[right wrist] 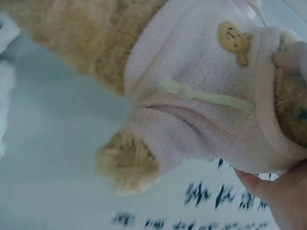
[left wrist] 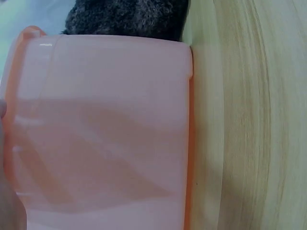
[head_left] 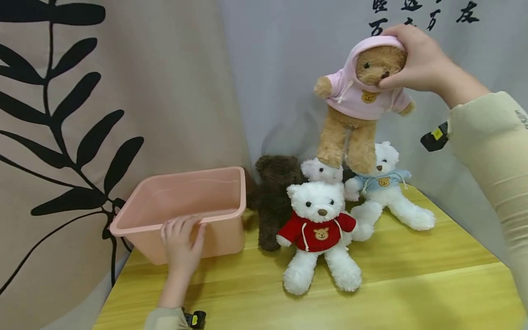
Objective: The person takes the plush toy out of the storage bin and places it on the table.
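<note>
My right hand (head_left: 425,59) grips a brown teddy bear (head_left: 346,133) by its head, fingers at the back of its hood and thumb beside its muzzle. The bear wears a pink hoodie (right wrist: 192,86) with a small bear-face patch, and hangs upright above the other bears. On the left, my left hand (head_left: 181,243) holds the near rim of a pink plastic bin (head_left: 222,233), fingers over the edge and thumb on the outer side. In the left wrist view the bin's outer wall (left wrist: 105,134) fills much of the picture, with part of that hand at the left edge.
A white bear in a red hoodie (head_left: 319,238) sits in front on the wooden table (head_left: 412,275). Behind it are a dark brown bear (head_left: 274,206) beside the bin, a partly hidden white bear (head_left: 323,170) and a white bear in blue (head_left: 385,188). A curtain (head_left: 280,68) hangs behind.
</note>
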{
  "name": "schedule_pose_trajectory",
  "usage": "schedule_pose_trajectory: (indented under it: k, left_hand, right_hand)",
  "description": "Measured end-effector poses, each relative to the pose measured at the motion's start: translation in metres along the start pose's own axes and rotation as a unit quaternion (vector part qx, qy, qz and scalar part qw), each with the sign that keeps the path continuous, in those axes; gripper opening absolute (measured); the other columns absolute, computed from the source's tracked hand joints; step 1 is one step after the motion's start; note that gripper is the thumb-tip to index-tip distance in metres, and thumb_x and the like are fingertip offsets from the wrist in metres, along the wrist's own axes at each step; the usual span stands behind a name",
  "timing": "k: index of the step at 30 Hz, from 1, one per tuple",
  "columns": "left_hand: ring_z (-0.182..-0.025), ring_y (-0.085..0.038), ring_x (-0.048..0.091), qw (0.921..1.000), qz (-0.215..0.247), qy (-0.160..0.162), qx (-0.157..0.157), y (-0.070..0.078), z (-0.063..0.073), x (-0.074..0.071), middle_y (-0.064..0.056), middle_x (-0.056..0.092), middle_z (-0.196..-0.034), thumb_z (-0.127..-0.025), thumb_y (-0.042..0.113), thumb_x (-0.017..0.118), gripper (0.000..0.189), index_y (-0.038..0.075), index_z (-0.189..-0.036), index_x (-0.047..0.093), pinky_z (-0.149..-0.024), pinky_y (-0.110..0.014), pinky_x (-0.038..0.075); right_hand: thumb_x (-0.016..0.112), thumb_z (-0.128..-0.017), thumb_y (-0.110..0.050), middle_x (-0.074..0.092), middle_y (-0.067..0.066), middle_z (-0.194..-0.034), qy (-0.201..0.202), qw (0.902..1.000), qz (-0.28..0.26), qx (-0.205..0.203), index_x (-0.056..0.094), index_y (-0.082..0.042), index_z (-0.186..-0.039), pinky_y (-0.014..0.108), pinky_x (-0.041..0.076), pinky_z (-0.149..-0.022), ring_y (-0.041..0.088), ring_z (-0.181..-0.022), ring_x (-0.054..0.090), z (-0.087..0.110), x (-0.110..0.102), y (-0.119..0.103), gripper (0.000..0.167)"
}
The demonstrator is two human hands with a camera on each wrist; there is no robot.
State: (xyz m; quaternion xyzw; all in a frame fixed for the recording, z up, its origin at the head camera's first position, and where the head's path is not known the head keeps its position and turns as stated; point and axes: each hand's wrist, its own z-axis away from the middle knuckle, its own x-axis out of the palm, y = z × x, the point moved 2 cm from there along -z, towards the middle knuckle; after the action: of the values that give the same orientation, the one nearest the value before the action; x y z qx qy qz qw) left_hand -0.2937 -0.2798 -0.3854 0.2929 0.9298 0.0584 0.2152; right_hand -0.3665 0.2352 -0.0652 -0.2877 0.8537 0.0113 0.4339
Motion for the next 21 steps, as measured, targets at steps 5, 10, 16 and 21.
schedule_pose_trajectory:
  k: [5,10,16,21]
  left_hand:
    - [-0.106,-0.039,0.051,0.9999,-0.005,-0.014,-0.008,-0.003,0.001,-0.005,-0.014,0.065,-0.105,-0.092,0.028,0.060,0.028,0.005,-0.105,0.068,-0.106,-0.057,0.016]
    - [-0.106,-0.039,0.050,0.9998,-0.003,-0.016,-0.011,-0.002,0.002,-0.005,-0.015,0.065,-0.105,-0.092,0.029,0.060,0.029,0.005,-0.106,0.068,-0.106,-0.058,0.016]
    - [-0.105,-0.039,0.050,0.9999,0.001,-0.004,-0.009,0.000,0.001,-0.006,-0.015,0.065,-0.105,-0.092,0.027,0.061,0.027,0.004,-0.105,0.068,-0.107,-0.059,0.015]
    - [-0.107,-0.039,0.049,0.9997,0.005,-0.014,-0.018,0.005,0.003,-0.004,-0.016,0.065,-0.106,-0.091,0.024,0.062,0.025,0.005,-0.106,0.068,-0.107,-0.058,0.014]
  right_hand:
    - [0.084,-0.069,-0.003,0.046,0.021,-0.128,-0.047,0.9985,0.028,0.001,0.037,-0.002,-0.143,0.048,0.037,-0.089,0.030,-0.104,0.043,0.037,-0.006,0.029,0.088]
    - [0.086,-0.064,-0.003,0.052,0.016,-0.122,-0.111,0.9935,0.026,0.009,0.040,-0.004,-0.142,0.036,0.037,-0.076,0.020,-0.093,0.047,0.084,0.006,0.059,0.090]
    - [0.086,-0.061,0.003,0.055,0.014,-0.120,-0.171,0.9851,-0.006,0.010,0.046,-0.006,-0.138,0.045,0.043,-0.072,0.027,-0.094,0.052,0.133,0.045,0.080,0.088]
    - [0.085,-0.061,0.003,0.056,0.013,-0.119,-0.210,0.9765,-0.043,0.022,0.048,-0.008,-0.136,0.043,0.044,-0.069,0.027,-0.091,0.054,0.165,0.084,0.098,0.085]
